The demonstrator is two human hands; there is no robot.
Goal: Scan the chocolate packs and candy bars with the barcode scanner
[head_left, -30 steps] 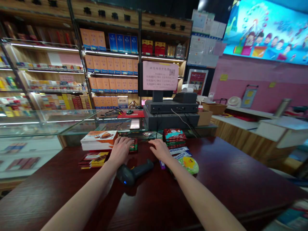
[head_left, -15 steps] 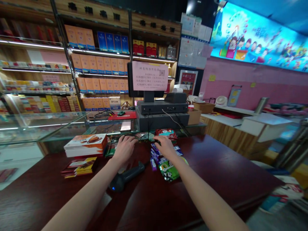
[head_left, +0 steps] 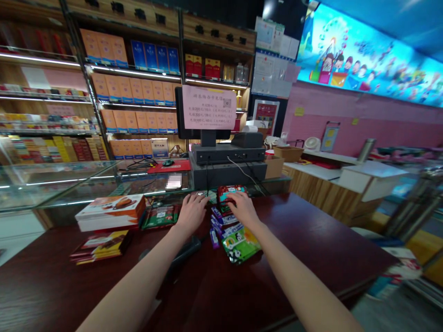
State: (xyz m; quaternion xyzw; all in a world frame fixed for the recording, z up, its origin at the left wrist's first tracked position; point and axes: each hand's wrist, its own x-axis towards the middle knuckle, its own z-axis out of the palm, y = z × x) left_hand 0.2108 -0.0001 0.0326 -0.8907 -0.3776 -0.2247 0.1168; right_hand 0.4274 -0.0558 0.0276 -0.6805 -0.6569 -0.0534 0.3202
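My left hand point(head_left: 192, 213) reaches over the far part of the dark wooden counter, fingers extended, at the edge of a small shiny clear packet. Nothing shows in its grasp. My right hand point(head_left: 245, 210) is over a red and turquoise snack packet point(head_left: 224, 191), fingertips at its near side, fingers apart. Just below it lie purple-wrapped bars point(head_left: 215, 239) and a green panda-print snack bag point(head_left: 238, 249). A black handheld scanner point(head_left: 188, 251) rests partly hidden under my left forearm. Left of my left hand lies a green packet point(head_left: 161, 216).
A white and orange box point(head_left: 110, 212) and stacked red and yellow packets point(head_left: 100, 246) stand at the left. Behind is a cash register point(head_left: 228, 173) with a monitor bearing a pink sign point(head_left: 209, 108). A glass display case point(head_left: 69, 184) borders the counter, and shelves of boxed goods stand beyond.
Both hands have shifted right over the counter, the left off the green packet's side, the right onto the red packet. The view has turned slightly right. Items on the counter stay in place.
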